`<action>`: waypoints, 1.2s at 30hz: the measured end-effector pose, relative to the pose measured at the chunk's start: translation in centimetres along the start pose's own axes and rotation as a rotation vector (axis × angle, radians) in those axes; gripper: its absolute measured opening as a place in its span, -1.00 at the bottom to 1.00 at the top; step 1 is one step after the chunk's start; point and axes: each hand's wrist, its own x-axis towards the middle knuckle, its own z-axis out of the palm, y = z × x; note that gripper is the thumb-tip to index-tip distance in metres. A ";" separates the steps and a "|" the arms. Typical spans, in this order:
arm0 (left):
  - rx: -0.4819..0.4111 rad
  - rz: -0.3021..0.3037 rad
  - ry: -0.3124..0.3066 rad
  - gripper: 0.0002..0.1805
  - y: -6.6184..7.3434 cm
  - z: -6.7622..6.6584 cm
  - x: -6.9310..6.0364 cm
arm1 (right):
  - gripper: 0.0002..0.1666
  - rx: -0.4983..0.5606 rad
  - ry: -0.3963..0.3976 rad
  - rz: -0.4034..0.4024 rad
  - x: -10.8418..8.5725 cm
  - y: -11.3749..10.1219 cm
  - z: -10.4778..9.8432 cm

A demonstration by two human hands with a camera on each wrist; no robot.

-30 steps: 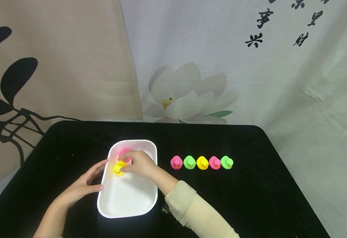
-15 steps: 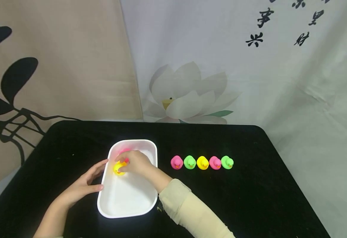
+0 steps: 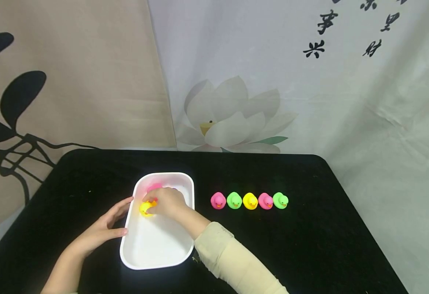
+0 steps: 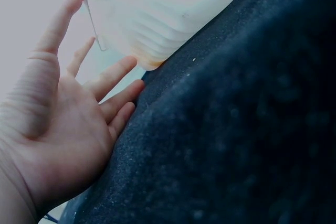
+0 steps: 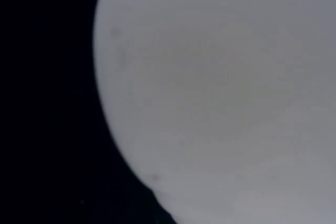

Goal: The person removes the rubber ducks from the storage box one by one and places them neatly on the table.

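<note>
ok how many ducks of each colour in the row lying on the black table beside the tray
From the picture's left:
Pink: 2 (first duck, fourth duck)
Green: 2 (second duck, fifth duck)
Yellow: 1 (third duck)
Total: 5

Behind the black bench [image 3: 310, 237] hangs pale cloth [image 3: 107, 61] printed with dark leaves [image 3: 22, 97], a white flower [image 3: 232, 116] and, upper right, black writing [image 3: 326, 22].

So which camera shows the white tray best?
The head view: nearly the whole outline of the white tray shows, with only the right hand and forearm in the way. The left wrist view catches part of its outside, cut off above; the right wrist view is too blurred to tell.
</note>
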 end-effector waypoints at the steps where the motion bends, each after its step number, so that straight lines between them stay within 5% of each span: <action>1: 0.000 0.000 0.000 -0.14 0.0 0.0 0.0 | -0.58 -0.012 0.001 0.001 0.0 0.0 0.0; 10: -0.008 0.005 -0.003 -0.15 0.0 -0.1 0.0 | -0.58 -0.045 0.001 -0.024 0.0 0.1 0.0; 20: 0.000 0.004 0.004 -0.14 -0.1 -0.1 0.0 | -0.57 0.166 0.027 -0.047 -0.8 0.7 -0.6; 36: -0.014 0.008 -0.008 -0.14 -0.4 -0.1 0.0 | -0.59 0.362 0.149 -0.190 -2.9 1.2 -2.4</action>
